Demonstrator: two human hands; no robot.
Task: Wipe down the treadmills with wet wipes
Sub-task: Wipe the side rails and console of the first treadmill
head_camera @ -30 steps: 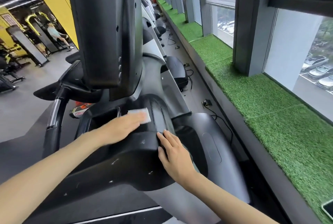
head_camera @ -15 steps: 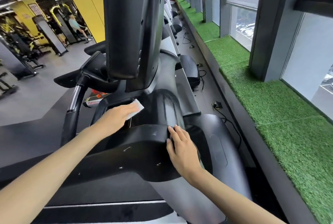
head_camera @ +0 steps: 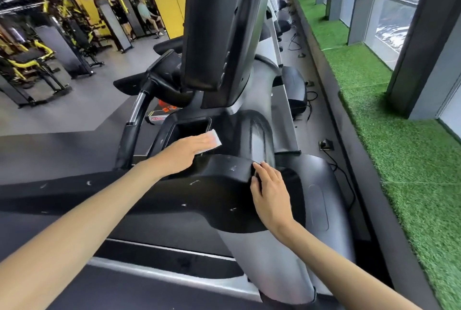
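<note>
The wet wipe, a small white folded square, lies pressed flat under the left hand on the treadmill, at the near right corner of a recessed tray below the screen housing. The fingers of that hand are straight and together, not curled round the cloth, which likely spreads the pressure so the whole pad drags over the plastic. The right hand holds nothing: its fingers lie loosely spread over the rounded end of the console arm, thumb against the edge, seemingly a brace while the other arm reaches forward. The console is moulded black plastic, matte and smoothly curved, flecked with pale scuffs, and the domed shroud beside the wipe shows dull streaks that may be damp. Left of the tray a handrail with a polished metal section rises to a black grip. To the right a strip of artificial grass, coarse and bright green, runs along the windows, with cables trailing on the grey floor between; to the far left stand yellow-framed weight machines
</note>
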